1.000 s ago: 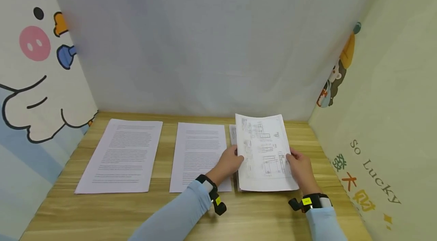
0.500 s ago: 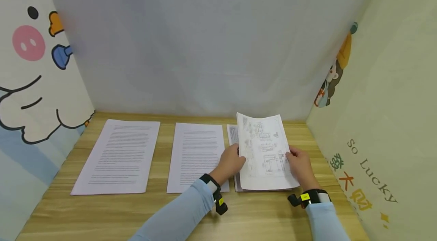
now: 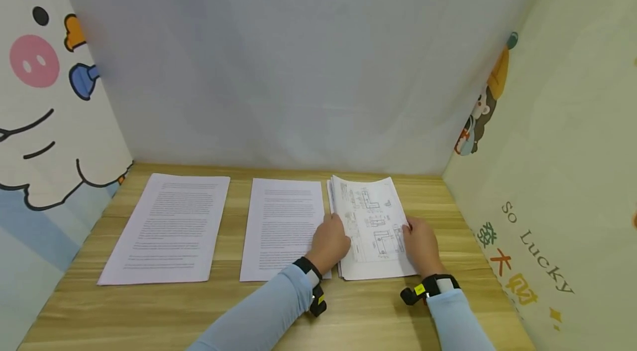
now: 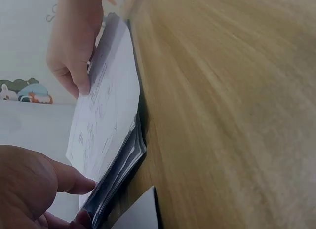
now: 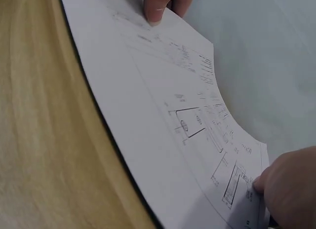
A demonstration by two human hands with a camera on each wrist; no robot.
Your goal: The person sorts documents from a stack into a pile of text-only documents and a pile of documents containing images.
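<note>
A stack of printed paper point(image 3: 368, 229) with line drawings of brackets on its top sheet lies at the right of the head view. My left hand point(image 3: 330, 242) grips its left edge. In the left wrist view that hand point(image 4: 34, 189) has its thumb on top and fingertips at the side, where several layered sheets show. My right hand point(image 3: 421, 247) holds the opposite edge, thumb over the top sheet. The sheets bow between the hands in the right wrist view, and their far edge curls upward. The right hand's underside fingers are hidden by the paper.
A stack of text pages point(image 3: 283, 229) lies just left of my left hand, its right edge partly behind the hand. Another text stack point(image 3: 169, 229) rests farther left on the wooden table point(image 3: 234, 312). Fabric walls point(image 3: 278, 63) enclose the back and both sides.
Both hands have brought the drawing sheets left and lower, so they now cover most of the pages beneath that stuck out at the left. The head view has shifted slightly.
</note>
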